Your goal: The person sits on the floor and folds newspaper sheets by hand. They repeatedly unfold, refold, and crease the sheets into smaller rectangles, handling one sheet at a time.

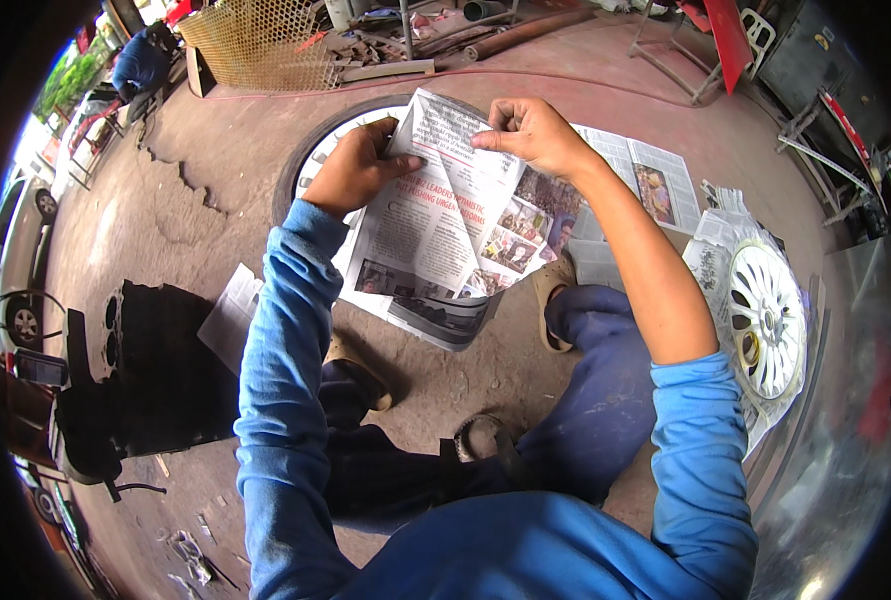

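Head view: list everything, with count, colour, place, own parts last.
held newspaper: uncounted layers, white, centre
floor newspapers: several, white, left and right
wheels: two, white, top centre and right
block: one, black, left
mesh: one, gold, top left
pipe: one, brown, top
car: one or more, grey, left
co-worker: one, blue top, upper left
sandals: two, tan, below newspaper
left hand: one, blue sleeve, newspaper's left
right hand: one, blue sleeve, newspaper's right
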A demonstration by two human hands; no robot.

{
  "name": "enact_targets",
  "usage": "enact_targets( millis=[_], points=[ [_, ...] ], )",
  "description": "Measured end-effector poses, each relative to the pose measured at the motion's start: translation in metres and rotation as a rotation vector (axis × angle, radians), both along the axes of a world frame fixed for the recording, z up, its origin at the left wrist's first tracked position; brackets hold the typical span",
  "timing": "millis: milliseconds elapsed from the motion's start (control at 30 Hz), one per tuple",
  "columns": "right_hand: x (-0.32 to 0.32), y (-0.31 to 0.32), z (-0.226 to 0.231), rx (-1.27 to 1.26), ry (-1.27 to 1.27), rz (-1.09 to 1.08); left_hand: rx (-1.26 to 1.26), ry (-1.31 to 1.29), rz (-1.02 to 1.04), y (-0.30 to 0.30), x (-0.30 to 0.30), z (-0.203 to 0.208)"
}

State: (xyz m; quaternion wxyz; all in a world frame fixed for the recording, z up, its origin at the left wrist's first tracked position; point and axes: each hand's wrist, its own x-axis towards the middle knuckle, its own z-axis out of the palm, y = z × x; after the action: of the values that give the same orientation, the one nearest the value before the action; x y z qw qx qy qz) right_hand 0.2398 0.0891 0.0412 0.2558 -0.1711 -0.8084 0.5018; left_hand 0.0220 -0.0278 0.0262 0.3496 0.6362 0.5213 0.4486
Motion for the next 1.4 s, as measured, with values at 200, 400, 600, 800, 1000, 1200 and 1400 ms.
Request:
enact_targets(
  millis=[200, 400, 600, 800, 1000, 1200, 1400],
  points=[
    [-0.001, -0.006, 0.001, 0.003, 0.04, 0.059, -0.073, -0.062, 0.119, -0.007, 0.009, 0.01],
    [0.0, -0.002, -0.004, 0.032, 0.022, 0.111, -0.024, -0.159, 0.179, -0.002, 0.019, 0.019],
    [0.004, -0.007, 0.0, 0.006, -0.008, 0.086, 0.011, 0.018, 0.139, -0.003, 0.012, 0.019],
    [0.002, -0.012, 0.005, 0.051, -0.05, -0.115, 0.088, -0.003, 0.155, 0.003, 0.009, 0.008],
    [0.003, -0.011, 0.003, 0.009, -0.041, -0.104, 0.151, -0.014, 0.129, 0.005, 0.016, 0.005],
    [0.004, -0.008, -0.001, -0.017, -0.047, -0.082, 0.185, -0.051, 0.123, 0.005, 0.022, 0.011],
    [0.001, -0.007, -0.003, -0.025, -0.014, -0.052, 0.127, -0.132, 0.148, -0.001, 0.023, 0.018]
  ],
)
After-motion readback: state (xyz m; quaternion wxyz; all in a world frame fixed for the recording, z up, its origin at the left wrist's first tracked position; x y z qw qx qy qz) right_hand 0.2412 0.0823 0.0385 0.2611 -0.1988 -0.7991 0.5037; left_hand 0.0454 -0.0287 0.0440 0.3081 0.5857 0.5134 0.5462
